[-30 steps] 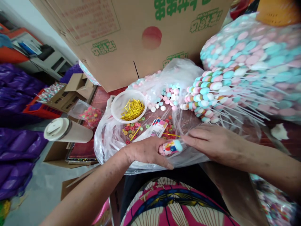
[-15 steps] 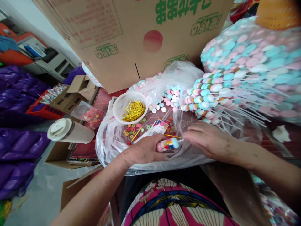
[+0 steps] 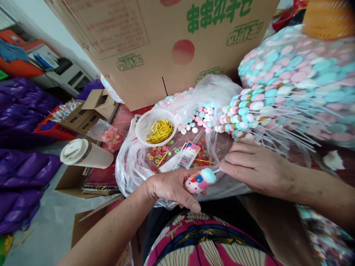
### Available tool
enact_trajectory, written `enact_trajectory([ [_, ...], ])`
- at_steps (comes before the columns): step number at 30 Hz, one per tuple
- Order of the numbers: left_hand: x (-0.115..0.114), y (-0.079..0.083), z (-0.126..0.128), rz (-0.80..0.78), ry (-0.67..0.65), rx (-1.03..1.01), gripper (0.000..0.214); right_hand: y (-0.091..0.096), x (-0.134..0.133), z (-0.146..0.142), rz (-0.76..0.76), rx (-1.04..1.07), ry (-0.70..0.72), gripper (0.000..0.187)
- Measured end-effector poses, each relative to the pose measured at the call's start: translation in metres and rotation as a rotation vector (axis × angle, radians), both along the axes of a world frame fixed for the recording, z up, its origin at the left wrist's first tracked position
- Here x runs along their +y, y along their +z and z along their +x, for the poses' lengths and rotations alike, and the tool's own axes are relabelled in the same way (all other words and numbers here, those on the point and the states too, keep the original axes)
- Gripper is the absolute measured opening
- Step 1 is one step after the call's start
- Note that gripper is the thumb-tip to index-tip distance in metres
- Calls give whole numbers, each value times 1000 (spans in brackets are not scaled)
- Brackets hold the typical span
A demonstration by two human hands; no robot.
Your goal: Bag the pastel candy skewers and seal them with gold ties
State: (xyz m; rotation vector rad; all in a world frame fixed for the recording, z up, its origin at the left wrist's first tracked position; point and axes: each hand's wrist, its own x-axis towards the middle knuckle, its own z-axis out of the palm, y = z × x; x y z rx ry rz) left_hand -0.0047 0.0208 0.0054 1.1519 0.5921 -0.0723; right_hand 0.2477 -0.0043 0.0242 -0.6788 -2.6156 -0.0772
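Note:
My left hand (image 3: 170, 186) is closed round a wrapped candy skewer (image 3: 200, 180) of pink, white and blue discs, held over a clear plastic sheet (image 3: 130, 162). My right hand (image 3: 255, 166) pinches the skewer's thin white stick at the blue end. Just beyond the hands lie a printed label packet (image 3: 184, 157), loose ring-shaped candies (image 3: 158, 153) and a white bowl (image 3: 142, 127) of gold twist ties (image 3: 160, 131). A pile of finished candy skewers (image 3: 249, 111) lies to the right of the bowl.
A big cardboard box (image 3: 166, 44) with green print stands behind. A large bag of pastel candies (image 3: 299, 74) fills the right. A lidded cup (image 3: 83, 153), small cartons (image 3: 91, 107) and a red crate (image 3: 52, 129) sit at left, with purple bags (image 3: 22, 173) on the floor.
Both hands have lifted the wrapped candy skewer slightly toward me and tilted it. My right hand has shifted from resting flat beside it to pinching its stick.

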Motion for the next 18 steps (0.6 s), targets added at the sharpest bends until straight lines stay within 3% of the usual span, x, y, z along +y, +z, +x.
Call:
enact_trajectory([
  [4,0,9,4,178,21,-5,41,-7,-8,-4,-87,6,39,26],
  [7,-1,6,17,329,32,25,42,-13,-8,-16,-125,25,15,25],
  [13,-3,-9,26,606,195,304,36,-18,5,-12,-133,19,-131,23],
  [18,-9,-13,36,951,171,580,26,-19,2,-14,-234,-15,-164,25],
])
